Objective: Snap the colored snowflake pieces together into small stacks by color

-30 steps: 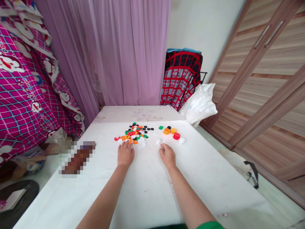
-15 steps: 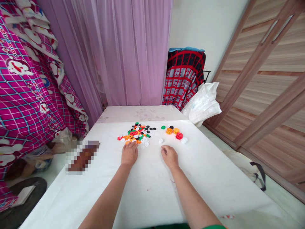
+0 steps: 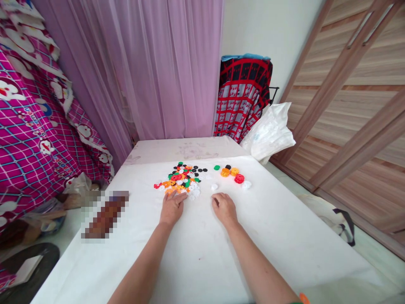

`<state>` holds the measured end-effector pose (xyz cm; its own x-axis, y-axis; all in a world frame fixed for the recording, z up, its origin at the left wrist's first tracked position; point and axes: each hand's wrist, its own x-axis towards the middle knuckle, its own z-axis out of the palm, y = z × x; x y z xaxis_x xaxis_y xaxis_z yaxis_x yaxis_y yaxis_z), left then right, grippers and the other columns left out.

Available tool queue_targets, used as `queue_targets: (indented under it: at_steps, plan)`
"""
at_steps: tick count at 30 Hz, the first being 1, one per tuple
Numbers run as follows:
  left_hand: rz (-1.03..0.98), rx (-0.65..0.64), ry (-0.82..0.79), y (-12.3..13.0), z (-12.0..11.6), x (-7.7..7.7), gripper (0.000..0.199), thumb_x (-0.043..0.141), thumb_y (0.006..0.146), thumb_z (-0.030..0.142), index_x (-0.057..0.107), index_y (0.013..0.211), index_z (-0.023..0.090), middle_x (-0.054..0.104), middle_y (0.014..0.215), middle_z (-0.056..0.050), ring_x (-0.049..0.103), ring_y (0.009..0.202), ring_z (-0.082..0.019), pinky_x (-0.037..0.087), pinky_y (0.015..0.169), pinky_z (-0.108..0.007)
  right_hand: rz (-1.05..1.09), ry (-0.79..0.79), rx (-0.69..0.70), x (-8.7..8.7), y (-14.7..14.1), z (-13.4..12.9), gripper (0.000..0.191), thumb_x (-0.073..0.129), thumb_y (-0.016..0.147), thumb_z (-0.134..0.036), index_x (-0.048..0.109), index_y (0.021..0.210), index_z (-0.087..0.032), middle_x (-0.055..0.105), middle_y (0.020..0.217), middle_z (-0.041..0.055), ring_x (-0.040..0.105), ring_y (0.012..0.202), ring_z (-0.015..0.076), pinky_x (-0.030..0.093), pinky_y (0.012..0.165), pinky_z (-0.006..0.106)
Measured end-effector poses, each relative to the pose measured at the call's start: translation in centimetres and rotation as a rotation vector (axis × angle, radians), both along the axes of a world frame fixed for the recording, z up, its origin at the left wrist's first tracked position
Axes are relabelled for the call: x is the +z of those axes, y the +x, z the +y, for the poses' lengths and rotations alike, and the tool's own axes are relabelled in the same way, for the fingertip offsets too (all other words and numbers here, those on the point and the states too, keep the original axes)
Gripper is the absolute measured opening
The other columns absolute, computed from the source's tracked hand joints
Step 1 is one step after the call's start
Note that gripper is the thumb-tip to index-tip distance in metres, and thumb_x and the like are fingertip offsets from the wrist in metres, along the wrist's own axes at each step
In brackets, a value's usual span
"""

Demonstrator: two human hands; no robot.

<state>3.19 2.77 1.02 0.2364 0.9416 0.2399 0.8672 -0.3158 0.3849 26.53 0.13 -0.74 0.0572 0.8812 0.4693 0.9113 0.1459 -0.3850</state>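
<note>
My left hand lies palm down at the near edge of a heap of small plastic snowflake-shaped discs in orange, white, green, red and black, its fingertips touching the orange and white pieces. My right hand rests on the white sheet with its fingers lightly curled and nothing visible in them. Its nearest piece is a small white disc, just beyond the fingertips. Farther right lie a stacked orange group, a red stack, a green disc and a white clump.
A pixelated brown object lies on the sheet left of my hands. Magenta cartoon bedding and a lilac curtain rise behind and left. A white plastic bag, red-checked cloth and wood-grain wardrobe doors stand right.
My left hand has turned, its fingers now pointing right along the heap's near edge. My right hand has barely moved. The view has shifted slightly, and the pieces look unmoved.
</note>
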Motion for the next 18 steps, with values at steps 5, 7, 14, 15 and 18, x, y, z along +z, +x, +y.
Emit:
queue_targets:
  at_steps: [5, 7, 14, 15, 18]
  plan:
    - [-0.021, 0.085, 0.022, 0.0, 0.2, -0.2, 0.046, 0.04, 0.088, 0.015, 0.06, 0.128, 0.027, 0.056, 0.141, -0.003, 0.038, 0.139, -0.025, 0.026, 0.115, -0.051, 0.005, 0.022, 0.122, 0.7, -2.0, 0.3, 0.02, 0.054, 0.081, -0.014, 0.067, 0.093, -0.022, 0.07, 0.09, 0.0032, 0.058, 0.087, 0.02, 0.042, 0.081, 0.03]
    - [-0.002, 0.065, 0.014, 0.2, 0.1, 0.0, 0.046, 0.041, 0.089, 0.016, 0.059, 0.13, 0.026, 0.057, 0.14, -0.003, 0.038, 0.139, -0.026, 0.024, 0.116, -0.053, 0.006, 0.033, 0.185, 1.0, -3.3, 0.6, 0.019, 0.056, 0.081, -0.016, 0.066, 0.096, -0.022, 0.07, 0.091, 0.0032, 0.058, 0.089, 0.0202, 0.042, 0.082, 0.03]
    - [-0.017, 0.007, 0.004, -0.1, -0.1, -0.2, 0.049, 0.038, 0.086, 0.01, 0.06, 0.127, 0.026, 0.062, 0.134, 0.0, 0.042, 0.137, -0.025, 0.023, 0.116, -0.052, 0.016, -0.021, 0.248, 1.5, -6.7, 2.0, 0.019, 0.063, 0.077, -0.021, 0.063, 0.096, -0.023, 0.07, 0.092, 0.0017, 0.058, 0.092, 0.021, 0.042, 0.081, 0.032]
    - [-0.03, 0.013, 0.012, -0.2, -0.1, -0.4, 0.05, 0.038, 0.085, 0.009, 0.06, 0.127, 0.027, 0.062, 0.133, -0.001, 0.042, 0.136, -0.025, 0.024, 0.116, -0.051, 0.02, -0.03, 0.246, 1.5, -6.8, 2.1, 0.019, 0.064, 0.077, -0.021, 0.062, 0.095, -0.023, 0.07, 0.091, 0.0014, 0.057, 0.091, 0.0212, 0.042, 0.08, 0.032]
    - [-0.082, 0.05, 0.041, -0.3, 0.3, -0.8, 0.049, 0.038, 0.085, 0.009, 0.062, 0.125, 0.026, 0.063, 0.132, -0.003, 0.046, 0.134, -0.024, 0.03, 0.114, -0.051, 0.033, -0.047, 0.234, 1.5, -6.9, 2.1, 0.019, 0.064, 0.076, -0.02, 0.062, 0.094, -0.024, 0.07, 0.089, 0.0012, 0.057, 0.091, 0.0215, 0.042, 0.079, 0.032]
